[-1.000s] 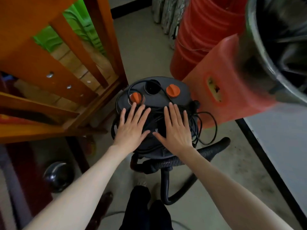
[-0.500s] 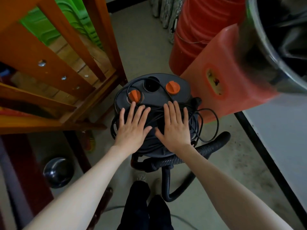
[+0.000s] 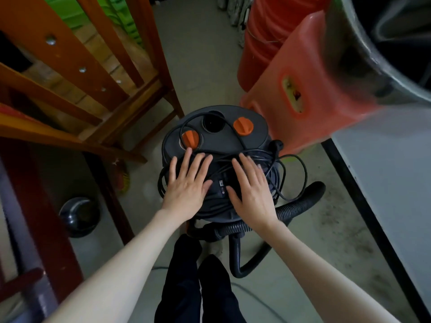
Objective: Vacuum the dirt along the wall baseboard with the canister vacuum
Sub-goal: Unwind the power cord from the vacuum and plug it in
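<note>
Head view: left hand (image 3: 187, 185) and right hand (image 3: 253, 191), fingers straight, lie flat on the canister vacuum (image 3: 217, 145) at frame centre, as a second earlier. Power cord (image 3: 291, 173) remains coiled, hose (image 3: 296, 207) idle; vacuuming not yet begun.

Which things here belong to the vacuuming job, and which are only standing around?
For the job: canister vacuum, its hose, its power cord, left hand and right hand flat on top.

Standing around: wooden chair, red stool, red buckets, metal bowl.
</note>
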`<state>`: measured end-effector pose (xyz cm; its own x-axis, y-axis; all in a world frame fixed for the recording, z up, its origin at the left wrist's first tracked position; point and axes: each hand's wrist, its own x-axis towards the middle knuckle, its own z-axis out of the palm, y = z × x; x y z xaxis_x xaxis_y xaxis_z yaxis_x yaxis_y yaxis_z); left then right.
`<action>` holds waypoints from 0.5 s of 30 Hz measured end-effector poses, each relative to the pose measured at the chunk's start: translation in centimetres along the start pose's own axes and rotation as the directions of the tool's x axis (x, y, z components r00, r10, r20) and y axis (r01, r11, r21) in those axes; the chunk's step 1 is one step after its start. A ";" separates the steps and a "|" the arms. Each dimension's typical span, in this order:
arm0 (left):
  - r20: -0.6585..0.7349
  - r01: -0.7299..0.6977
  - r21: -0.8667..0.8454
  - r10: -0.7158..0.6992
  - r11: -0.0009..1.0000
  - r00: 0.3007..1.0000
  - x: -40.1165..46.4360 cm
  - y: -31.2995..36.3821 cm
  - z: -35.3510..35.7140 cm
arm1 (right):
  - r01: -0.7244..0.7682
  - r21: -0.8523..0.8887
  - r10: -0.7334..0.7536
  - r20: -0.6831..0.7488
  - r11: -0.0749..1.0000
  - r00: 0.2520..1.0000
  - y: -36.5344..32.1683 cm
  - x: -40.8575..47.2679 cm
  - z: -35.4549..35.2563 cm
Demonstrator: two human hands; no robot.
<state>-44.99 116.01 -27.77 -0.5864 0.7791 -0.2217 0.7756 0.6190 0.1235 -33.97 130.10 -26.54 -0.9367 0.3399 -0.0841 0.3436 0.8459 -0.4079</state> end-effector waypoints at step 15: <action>-0.004 0.070 -0.038 -0.071 0.997 0.997 -1.6 3.1 0.7 | -0.770 0.561 0.206 0.751 0.304 0.628 2.5 1.4 -2.6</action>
<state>-41.52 116.62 -27.77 -0.6408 0.7338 -0.2256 0.7229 0.6757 0.1445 -34.24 133.75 -25.30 -0.5679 0.0787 -0.8193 0.7881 -0.2353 -0.5689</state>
